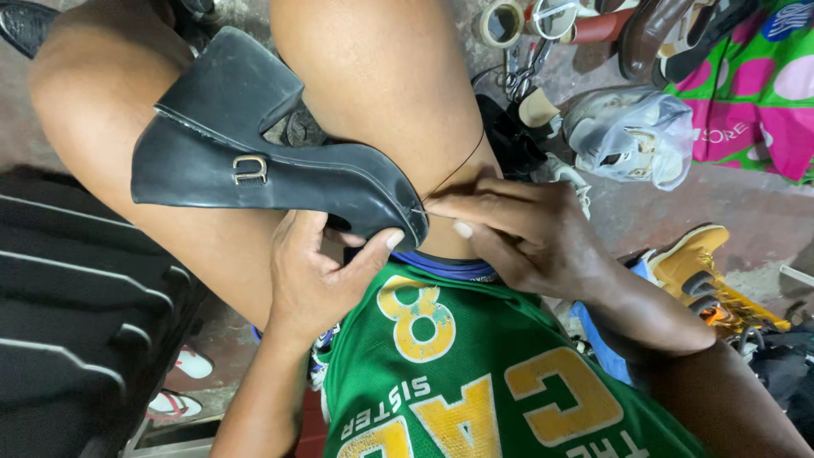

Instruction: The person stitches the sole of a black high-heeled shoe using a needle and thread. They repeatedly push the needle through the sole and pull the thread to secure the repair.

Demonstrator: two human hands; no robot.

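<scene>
A black leather shoe (pixel 254 161) with a metal buckle and a block heel lies across my bare thighs, toe toward my body. My left hand (pixel 318 271) grips it from below near the toe, thumb pressed on the edge. My right hand (pixel 517 229) pinches at the toe's seam, where a thin dark thread (pixel 458 165) runs up from the fingertips. A needle, if any, is too small to make out.
A black ribbed plastic crate (pixel 76 314) stands at the left. On the concrete floor at upper right lie a tape roll (pixel 498 23), scissors (pixel 517 72), a bagged white shoe (pixel 632 136), brown shoes (pixel 649 34) and a green-and-pink bag (pixel 755 85). A tan boot (pixel 704 276) sits at the right.
</scene>
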